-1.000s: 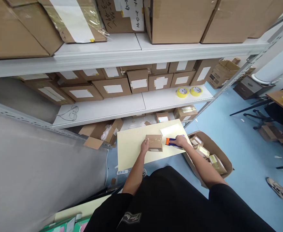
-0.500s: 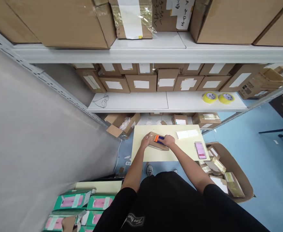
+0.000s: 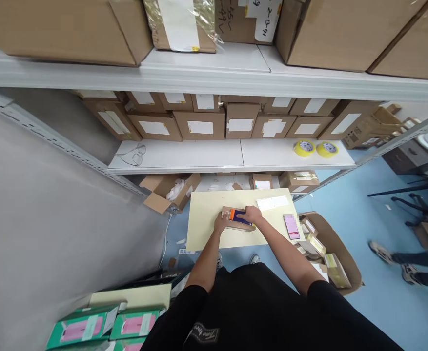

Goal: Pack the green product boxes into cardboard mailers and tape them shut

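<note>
A small brown cardboard box (image 3: 237, 225) lies slightly slanted on the pale yellow tabletop (image 3: 203, 233). My left hand (image 3: 220, 223) grips its left end, fingers wrapped around the edge. Over the top of the box, my right hand (image 3: 253, 214) is closed on a tape dispenser (image 3: 236, 215), dark blue with an orange front end that points left. Shiny clear tape shows near the box's left end. A sheet of white labels (image 3: 272, 203) is behind my right hand. Near the table's right edge rests a phone (image 3: 291, 226) with a pink screen.
A large carton (image 3: 347, 253) of small boxes stands right of the table. An open box (image 3: 170, 191) sits at its back left. The shelf ahead carries tape rolls (image 3: 304, 148), glasses (image 3: 135, 155) and several cartons (image 3: 199, 126). Green boxes (image 3: 82, 329) are at lower left; a person's legs (image 3: 415, 263) show at right.
The tape dispenser has shifted slightly toward the left end of the box, and the box has turned a little. The view has swung right, bringing a person's legs into sight.
</note>
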Tool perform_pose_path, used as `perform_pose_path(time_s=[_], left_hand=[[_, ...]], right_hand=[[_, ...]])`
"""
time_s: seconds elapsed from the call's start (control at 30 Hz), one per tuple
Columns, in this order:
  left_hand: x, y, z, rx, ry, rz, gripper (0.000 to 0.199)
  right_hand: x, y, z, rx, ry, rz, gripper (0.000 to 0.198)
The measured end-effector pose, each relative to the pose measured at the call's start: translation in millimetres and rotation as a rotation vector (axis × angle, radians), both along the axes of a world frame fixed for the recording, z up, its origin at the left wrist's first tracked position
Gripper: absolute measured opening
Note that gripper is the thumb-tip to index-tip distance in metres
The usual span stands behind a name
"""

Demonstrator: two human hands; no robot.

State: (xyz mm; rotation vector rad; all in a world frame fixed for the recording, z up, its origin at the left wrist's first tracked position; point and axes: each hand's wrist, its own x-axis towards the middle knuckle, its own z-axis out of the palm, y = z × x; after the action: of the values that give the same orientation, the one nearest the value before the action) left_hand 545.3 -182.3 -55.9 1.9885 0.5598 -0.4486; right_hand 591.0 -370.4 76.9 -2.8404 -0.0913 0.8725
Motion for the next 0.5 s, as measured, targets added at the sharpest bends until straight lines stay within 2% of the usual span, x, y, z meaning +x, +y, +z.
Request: perform_pose_path(time_s=[0.13, 0.27, 0.4, 0.5], left_hand=[[4.7, -37.6, -1.9, 0.035, 0.034, -0.033, 0.056], [6.1, -64.1, -3.0, 0.029, 0.048, -0.102, 0.057], [8.0, -72.8, -6.1, 0.034, 0.043, -0.132, 0.057], [9.7, -71.6, -8.8, 0.019, 0.028, -0.147, 0.056]], right_hand=[[-2.4, -46.5, 1.6, -0.015, 0.028, -0.036, 0.065], [-13.3, -114.3, 9.0, -0.063, 0.006, -0.063, 0.061], [-34.2, -196.4, 20.4, -0.129, 0.031, -0.141, 0.055], [-49.0, -242.6, 27.6, -0.135, 0.063, -0.218, 0.051]])
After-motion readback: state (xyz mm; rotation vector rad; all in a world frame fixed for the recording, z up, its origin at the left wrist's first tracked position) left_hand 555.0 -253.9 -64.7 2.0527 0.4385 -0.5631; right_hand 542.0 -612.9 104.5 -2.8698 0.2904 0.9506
